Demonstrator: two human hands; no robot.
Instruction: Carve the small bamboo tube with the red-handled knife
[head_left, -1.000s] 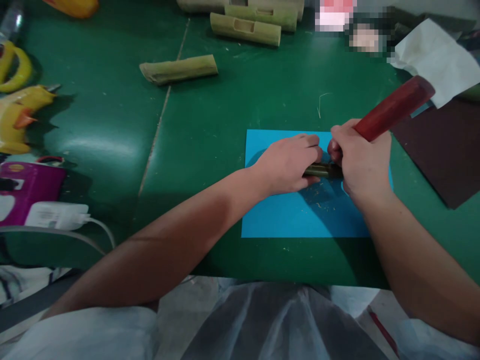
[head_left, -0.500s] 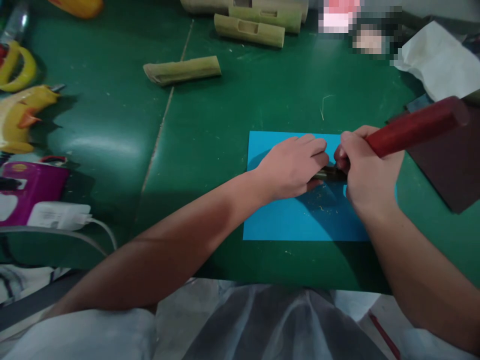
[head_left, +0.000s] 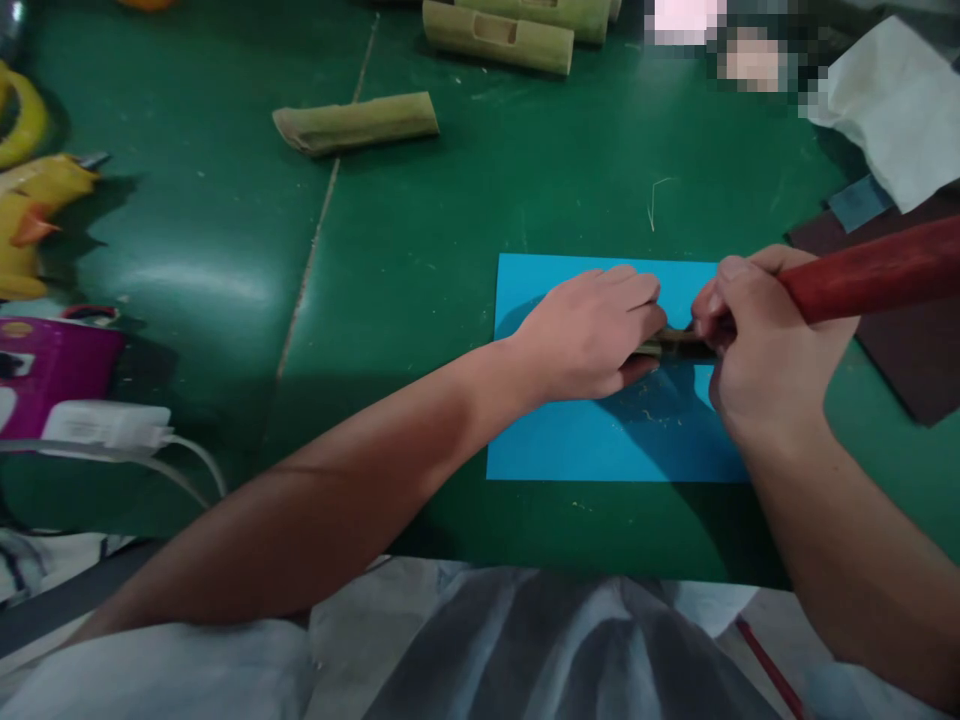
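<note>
On a blue sheet (head_left: 555, 450), my left hand (head_left: 589, 335) is closed over a small bamboo piece (head_left: 681, 345) and presses it down. Only the piece's right part shows past the fingers. My right hand (head_left: 772, 345) grips a carving tool (head_left: 885, 265) with a thick red handle that slants up to the right. The tool's tip, low beside the left fingertips, meets the bamboo, but its exact shape is hidden by the fingers. Fine shavings (head_left: 652, 415) lie on the sheet below the hands.
A cut bamboo length (head_left: 360, 124) and notched bamboo tubes (head_left: 499, 38) lie farther back. At left are a yellow glue gun (head_left: 45, 215), a purple power block (head_left: 60, 375) and a white charger (head_left: 109, 428). Dark sandpaper-like sheets (head_left: 919, 350) and white paper (head_left: 892, 110) lie at right.
My right hand has slid right along the bamboo, and the red handle has tipped lower, its end now beyond the frame. My left hand stays nearly in place. The view has shifted slightly.
</note>
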